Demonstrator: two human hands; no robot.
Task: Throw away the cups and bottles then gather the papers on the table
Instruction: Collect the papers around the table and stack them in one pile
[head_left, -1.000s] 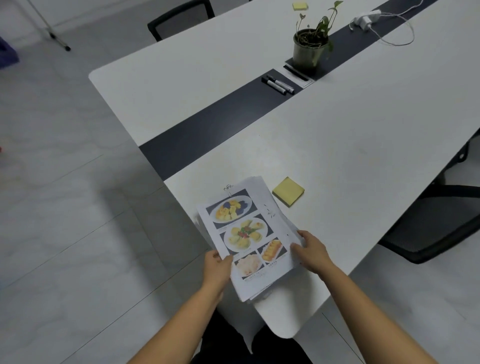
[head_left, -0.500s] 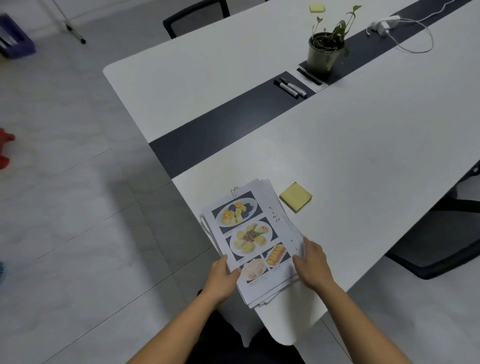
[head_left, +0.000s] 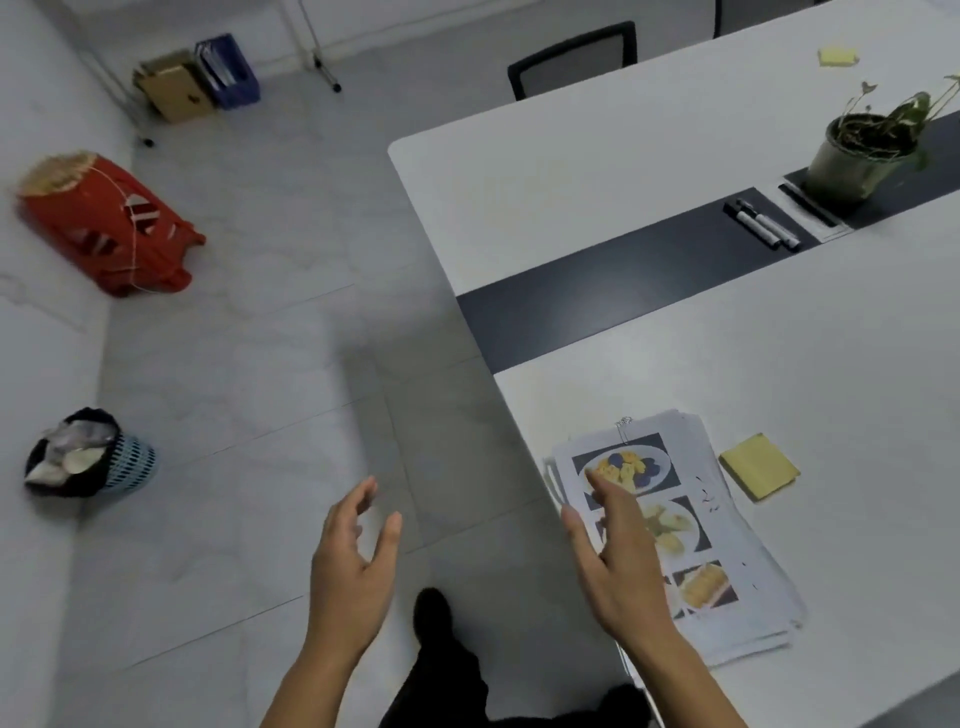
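Both hands are clear of the work. The left hand, fingers spread and holding nothing, is out over the floor. The right hand, also spread and empty, hovers above the near-left edge of the stack of papers; whether it brushes the top sheet cannot be told. The stack lies flat on the corner of the table, under and to the right of the right hand, with a yellow sticky pad just beyond its far-right side. By its look the stack is light and limp, its slightly fanned sheets apt to slide over one another. One hand at each long edge, thumbs on top, would likely keep it square.
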